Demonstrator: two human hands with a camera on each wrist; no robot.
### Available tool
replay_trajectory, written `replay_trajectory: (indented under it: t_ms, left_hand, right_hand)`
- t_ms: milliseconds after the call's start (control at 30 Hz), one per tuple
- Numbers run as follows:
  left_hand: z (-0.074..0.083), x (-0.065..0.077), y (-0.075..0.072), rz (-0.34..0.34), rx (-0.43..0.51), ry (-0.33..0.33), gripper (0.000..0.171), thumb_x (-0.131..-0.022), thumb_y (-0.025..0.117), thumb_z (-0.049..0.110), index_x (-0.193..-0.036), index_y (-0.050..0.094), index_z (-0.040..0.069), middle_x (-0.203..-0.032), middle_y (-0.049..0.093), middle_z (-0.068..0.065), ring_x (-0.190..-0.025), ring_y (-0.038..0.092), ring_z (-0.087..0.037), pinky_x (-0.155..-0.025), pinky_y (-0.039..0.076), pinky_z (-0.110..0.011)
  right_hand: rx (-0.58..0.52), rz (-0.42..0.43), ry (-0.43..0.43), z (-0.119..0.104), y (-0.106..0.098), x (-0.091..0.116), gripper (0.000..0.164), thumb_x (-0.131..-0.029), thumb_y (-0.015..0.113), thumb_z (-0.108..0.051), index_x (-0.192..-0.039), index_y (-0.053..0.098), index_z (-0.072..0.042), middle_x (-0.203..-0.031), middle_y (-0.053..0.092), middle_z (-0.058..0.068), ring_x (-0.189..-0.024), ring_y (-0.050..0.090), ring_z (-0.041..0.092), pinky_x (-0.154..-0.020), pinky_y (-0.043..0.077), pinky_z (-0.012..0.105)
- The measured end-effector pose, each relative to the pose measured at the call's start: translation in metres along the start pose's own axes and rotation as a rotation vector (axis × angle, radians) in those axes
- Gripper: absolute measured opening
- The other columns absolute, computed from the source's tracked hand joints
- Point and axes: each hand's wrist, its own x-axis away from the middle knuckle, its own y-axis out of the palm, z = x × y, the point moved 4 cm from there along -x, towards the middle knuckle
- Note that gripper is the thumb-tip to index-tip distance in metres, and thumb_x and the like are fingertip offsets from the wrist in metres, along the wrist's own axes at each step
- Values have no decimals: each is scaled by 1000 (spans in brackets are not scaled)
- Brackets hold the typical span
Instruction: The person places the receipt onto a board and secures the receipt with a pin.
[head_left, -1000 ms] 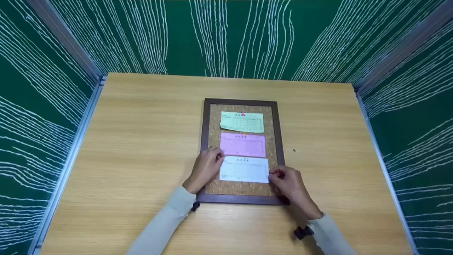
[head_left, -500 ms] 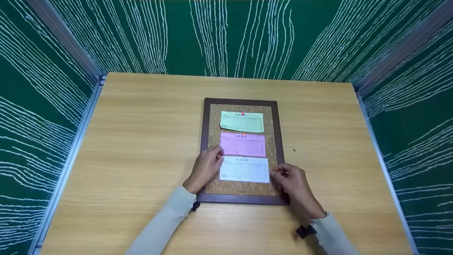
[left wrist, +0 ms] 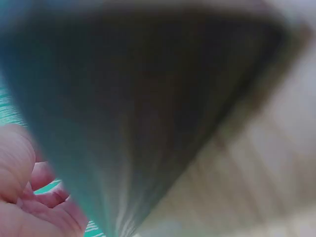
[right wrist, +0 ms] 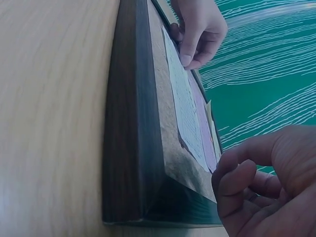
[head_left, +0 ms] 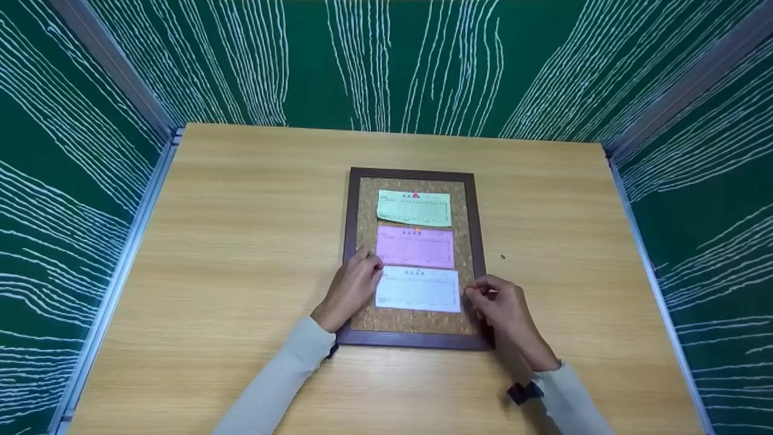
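In the head view a cork board (head_left: 416, 322) in a dark brown frame (head_left: 416, 340) lies flat on the table. A white printed paper slip (head_left: 416, 291) lies lowest on it. Above that are a pink slip (head_left: 415, 249) and a green slip (head_left: 414, 208), each with a red pin at its top. My left hand (head_left: 353, 281) pinches the white slip by its upper left corner. Beside that slip's right edge is my right hand (head_left: 501, 305), thumb and forefinger curled together. In the right wrist view nothing shows between the right hand's fingers (right wrist: 237, 180).
A wooden table (head_left: 253, 229) surrounds the board. A tiny dark speck (head_left: 503, 257) lies right of the frame. Green walls (head_left: 314, 60) with white wavy lines rise at the back and sides. A dark blurred shape (left wrist: 143, 98) blocks most of the left wrist view.
My right hand has moved slightly right and up, off the white slip's right edge. The left hand and the slips have hardly moved.
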Motion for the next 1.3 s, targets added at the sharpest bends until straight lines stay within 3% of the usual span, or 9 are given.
replay_trajectory:
  t_ms: [167, 400, 533, 633, 833, 1033, 1300]
  left_hand:
    - [2, 3, -3, -25, -39, 39, 9, -103, 76, 5, -108, 80, -1, -111, 67, -13, -102, 66, -27, -86, 62, -41]
    - [3, 5, -6, -10, -135, 128, 9, -100, 80, 7, -107, 81, 2, -114, 69, -11, -110, 61, -30, -98, 53, -48]
    - [1, 7, -6, -29, -167, 133, 14, -100, 80, 10, -112, 81, 4, -121, 68, -12, -120, 55, -32, -115, 44, -58]
    - [-2, 9, -7, -66, -137, 107, 21, -100, 82, 13, -118, 80, 4, -131, 65, -14, -133, 50, -35, -123, 33, -70]
    - [-11, 13, -7, -151, -59, 54, 38, -96, 88, 24, -128, 77, 7, -152, 57, -17, -157, 35, -45, -122, 18, -84]
    - [-17, 19, -5, -203, 15, 31, 45, -97, 86, 26, -137, 73, 7, -165, 47, -21, -166, 18, -51, -124, 9, -84]
    - [-22, 23, -6, -229, 49, 35, 52, -97, 87, 27, -142, 71, 8, -171, 41, -20, -168, 10, -49, -125, 6, -82]
  right_hand:
    - [5, 8, -1, 0, -3, -2, 7, -104, 73, 0, -103, 79, 2, -84, 73, 16, -60, 62, 17, -47, 45, 20]
    - [-22, 22, -49, 0, -8, -4, 7, -104, 73, 1, -105, 80, 3, -86, 73, 18, -63, 63, 18, -52, 50, 21]
    - [-37, 41, -79, 0, -11, -4, 6, -103, 76, -1, -104, 80, 2, -85, 73, 18, -62, 63, 18, -51, 49, 20]
    - [-50, 57, -84, 1, -12, -4, 5, -102, 77, -2, -104, 80, 2, -86, 74, 19, -63, 63, 17, -52, 50, 20]
    - [-52, 127, -128, 4, -18, -7, 7, -102, 77, 0, -106, 81, 3, -88, 76, 18, -67, 65, 14, -57, 54, 20]
    - [-53, 135, -124, 7, -24, -10, 9, -103, 75, 0, -109, 80, 2, -91, 76, 20, -73, 68, 14, -61, 58, 22]
    - [-114, 160, -174, 11, -28, -12, 12, -104, 75, -3, -112, 79, 4, -98, 75, 20, -82, 69, 18, -70, 58, 20]
